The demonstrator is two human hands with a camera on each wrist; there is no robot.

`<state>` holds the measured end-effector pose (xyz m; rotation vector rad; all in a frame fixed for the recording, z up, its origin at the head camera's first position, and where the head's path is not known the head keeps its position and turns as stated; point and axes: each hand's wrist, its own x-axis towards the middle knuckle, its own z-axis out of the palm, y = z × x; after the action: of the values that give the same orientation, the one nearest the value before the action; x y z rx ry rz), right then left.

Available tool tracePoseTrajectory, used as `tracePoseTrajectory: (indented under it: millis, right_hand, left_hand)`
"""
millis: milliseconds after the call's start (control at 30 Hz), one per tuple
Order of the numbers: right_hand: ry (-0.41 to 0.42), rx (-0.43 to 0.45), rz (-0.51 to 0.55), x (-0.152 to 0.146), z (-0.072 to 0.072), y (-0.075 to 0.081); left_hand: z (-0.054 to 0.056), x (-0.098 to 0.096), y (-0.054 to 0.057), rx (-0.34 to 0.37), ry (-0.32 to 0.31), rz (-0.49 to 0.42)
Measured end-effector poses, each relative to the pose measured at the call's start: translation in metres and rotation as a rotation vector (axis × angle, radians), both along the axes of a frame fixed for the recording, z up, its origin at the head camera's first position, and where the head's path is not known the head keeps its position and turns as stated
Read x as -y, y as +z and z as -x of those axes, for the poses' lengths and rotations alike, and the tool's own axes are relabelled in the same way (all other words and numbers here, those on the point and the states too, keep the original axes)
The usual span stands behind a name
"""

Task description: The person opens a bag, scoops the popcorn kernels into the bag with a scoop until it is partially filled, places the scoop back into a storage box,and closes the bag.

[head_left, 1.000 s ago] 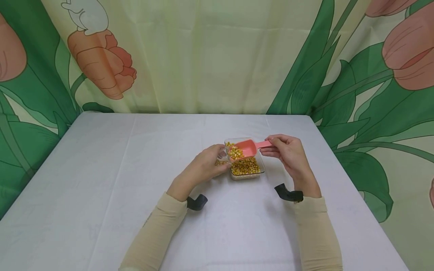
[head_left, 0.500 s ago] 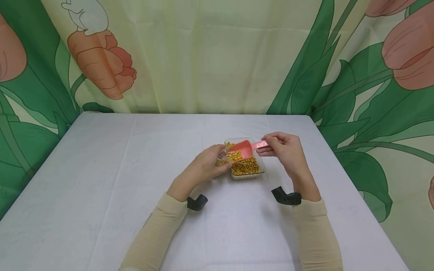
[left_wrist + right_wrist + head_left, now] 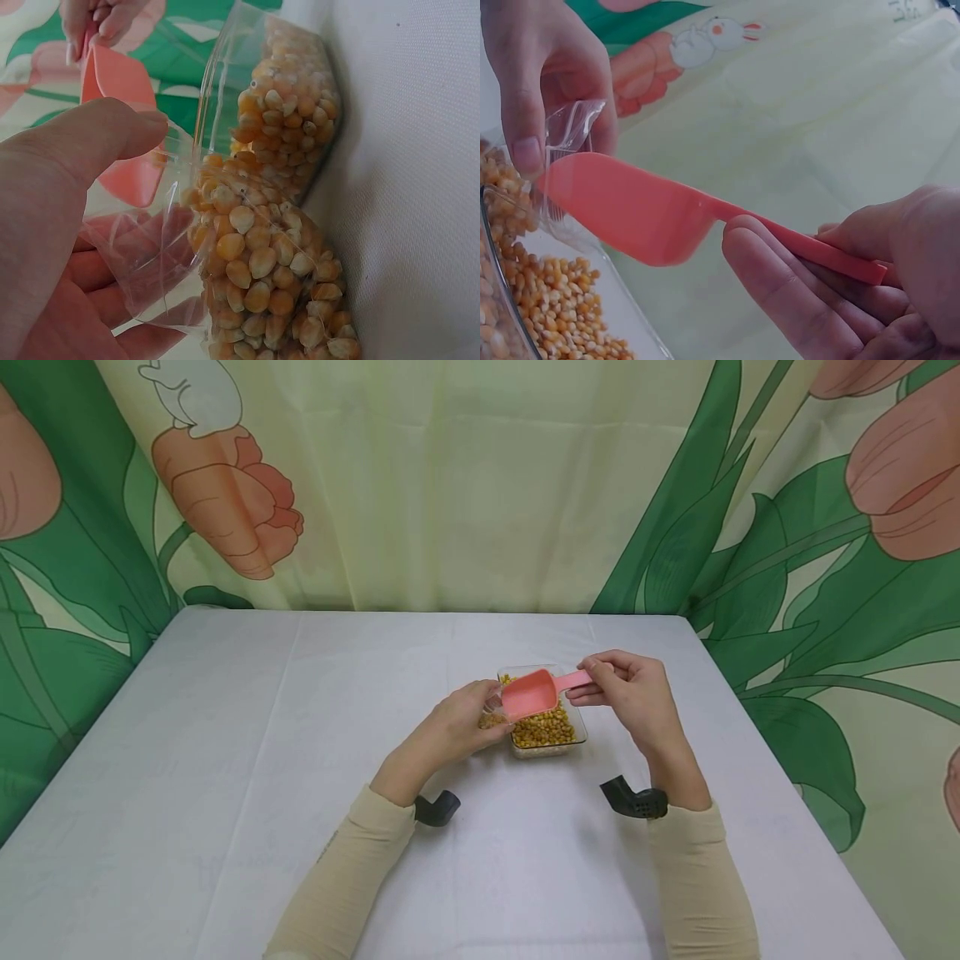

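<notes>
My left hand [image 3: 453, 718] holds open the mouth of a clear plastic bag [image 3: 135, 277], thumb on one side and fingers on the other. Corn kernels [image 3: 262, 277] fill its lower part. A pink scoop [image 3: 529, 695] is pinched by its handle in my right hand [image 3: 632, 693]. Its bowl tilts down to the left, the lip right at the bag's mouth, and no kernels show in it. Below the scoop stands a clear glass container [image 3: 549, 751] holding more corn; the bag sits against its left side.
A white cloth covers the table [image 3: 225, 760]. Behind it hangs a curtain [image 3: 480, 485] printed with tulips, a carrot and a rabbit. Black wrist cameras [image 3: 636, 797] stick out at both cuffs.
The scoop has tipped toward the bag and its kernels have slid out; it held a load of corn a second ago. My right hand rose slightly. The left stayed in place.
</notes>
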<state>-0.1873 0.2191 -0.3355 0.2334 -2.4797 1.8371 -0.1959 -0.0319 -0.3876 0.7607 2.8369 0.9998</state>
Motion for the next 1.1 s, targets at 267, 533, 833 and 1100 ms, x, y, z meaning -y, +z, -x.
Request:
tracePoseTrajectory:
  millis: [267, 533, 833, 1100]
  right_hand:
    - [0.006, -0.013, 0.016, -0.001, 0.000, 0.001]
    - [0.000, -0.010, 0.062, -0.006, -0.001, 0.003]
    - [-0.052, -0.028, 0.106, -0.017, -0.003, 0.007]
    - [-0.077, -0.051, 0.141, -0.024, -0.001, 0.005]
  left_hand:
    - [-0.001, 0.000, 0.001, 0.003, -0.003, -0.012]
    - [0.000, 0.000, 0.002, 0.015, -0.008, -0.006]
    - [0.000, 0.000, 0.003, 0.017, -0.009, 0.019]
    - [-0.001, 0.001, 0.003, 0.016, -0.006, 0.026]
